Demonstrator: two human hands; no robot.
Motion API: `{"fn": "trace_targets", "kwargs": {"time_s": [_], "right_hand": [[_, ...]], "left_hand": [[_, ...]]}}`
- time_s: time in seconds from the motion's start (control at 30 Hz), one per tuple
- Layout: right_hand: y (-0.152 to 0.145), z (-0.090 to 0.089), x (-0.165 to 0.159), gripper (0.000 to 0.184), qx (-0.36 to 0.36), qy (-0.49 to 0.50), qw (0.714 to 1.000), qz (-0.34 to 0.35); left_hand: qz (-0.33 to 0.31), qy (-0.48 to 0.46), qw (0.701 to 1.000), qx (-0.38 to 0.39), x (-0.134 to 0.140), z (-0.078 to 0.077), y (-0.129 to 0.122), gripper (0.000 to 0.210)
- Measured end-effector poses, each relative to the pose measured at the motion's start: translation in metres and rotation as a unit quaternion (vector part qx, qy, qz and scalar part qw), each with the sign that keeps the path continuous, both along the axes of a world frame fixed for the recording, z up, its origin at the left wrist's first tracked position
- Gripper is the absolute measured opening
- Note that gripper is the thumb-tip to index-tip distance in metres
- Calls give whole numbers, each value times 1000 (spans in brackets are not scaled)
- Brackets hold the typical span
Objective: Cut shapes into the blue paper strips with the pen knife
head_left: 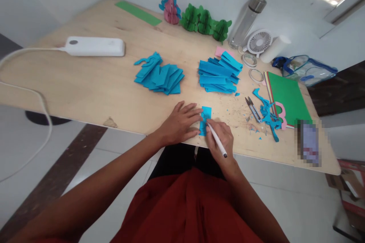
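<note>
A small blue paper strip (206, 112) lies upright to me near the table's front edge. My left hand (182, 123) rests flat with fingers spread, its fingertips at the strip's left side. In my right hand (221, 138) is a white pen (217, 139), its tip down on the strip and its dark end pointing back at me. Faint dark lines show on the paper, partly hidden by my fingers. Beyond my hands lie two heaps of blue paper pieces, a left heap (161, 76) and a right heap (219, 74).
Thread snips (253, 109) lie right of my hands beside blue scraps (268, 112) and a pink paper cutout (281, 115). Further off stand green paper figures (203, 21), a glass bottle (247, 21) and a small fan (259, 42). A white power bank (95, 46) with a cable is at left.
</note>
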State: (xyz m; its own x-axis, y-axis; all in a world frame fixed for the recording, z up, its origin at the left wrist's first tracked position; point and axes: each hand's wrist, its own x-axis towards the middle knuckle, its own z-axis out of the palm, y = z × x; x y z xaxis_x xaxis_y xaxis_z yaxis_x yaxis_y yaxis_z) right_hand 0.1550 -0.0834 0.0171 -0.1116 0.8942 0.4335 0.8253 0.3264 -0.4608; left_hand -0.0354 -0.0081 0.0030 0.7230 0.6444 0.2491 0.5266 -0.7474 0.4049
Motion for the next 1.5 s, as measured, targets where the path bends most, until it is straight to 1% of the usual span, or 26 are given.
{"fn": "trace_targets", "kwargs": {"time_s": [0.13,0.2,0.3,0.4,0.5,0.67,0.8,1.5], "right_hand": [[0,0,0,27,-5,6,1000,-1],[0,2,0,25,-14,32,999,-3],[2,3,2,21,-40,132,990,-14],[3,0,2,18,-83,257,962,-35],[5,-3,1,15,-120,310,942,-46],[7,-5,-5,10,-131,316,938,-52],[9,-5,-7,10,-127,309,941,-60],[10,-6,-8,13,-99,202,972,-70]], "left_hand": [[2,3,1000,-2,-1,-1,0,34],[2,2,1000,-2,-1,-1,0,34],[0,-1,1000,-3,-1,-1,1,34],[-2,-8,1000,-1,-1,-2,2,33],[2,-10,1000,-3,0,-2,2,33],[8,-9,1000,-5,-1,-4,1,33],[10,-8,1000,-2,0,-5,2,33],[11,-13,1000,-13,0,-3,1,35]]}}
